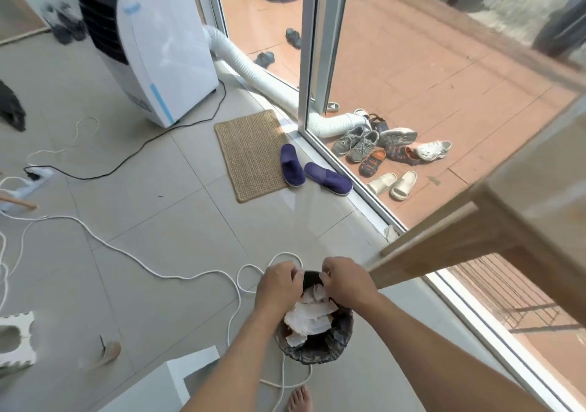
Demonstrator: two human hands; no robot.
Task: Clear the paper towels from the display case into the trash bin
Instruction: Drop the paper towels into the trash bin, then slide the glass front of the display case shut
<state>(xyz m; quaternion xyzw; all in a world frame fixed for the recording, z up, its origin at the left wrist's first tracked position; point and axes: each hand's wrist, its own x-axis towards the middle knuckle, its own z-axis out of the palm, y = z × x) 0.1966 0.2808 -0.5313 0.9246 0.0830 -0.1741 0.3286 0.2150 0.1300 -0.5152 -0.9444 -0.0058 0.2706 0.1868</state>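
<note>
1. Left of centre at the bottom of the frame, the left hand [279,285] hovers over the far rim of the small round dark trash bin [317,350]. Its fingers are curled inward and bunched together; they seem to pinch a scrap of white paper at the bin's far edge, though the fingertips are turned away and I cannot be sure.
2. In the bin, at lower centre, lie the crumpled white paper towels [309,315]. They are torn, creased and heaped in loose layers, filling the bin almost to the rim, with one piece poking up toward the hands.
3. Just right of that, the right hand [345,280] is closed too, its fingers pinching the upper edge of the towel wad above the bin's far rim.
4. To do this step well, I would say both hands should let go only once the paper is well inside the rim, then press the heap down lightly, since light, springy pieces could slide over the edge onto the pale tiled floor [177,253].
5. At the right edge, a light wooden furniture frame [459,231] juts in; whether it belongs to the display case I cannot tell.
</note>
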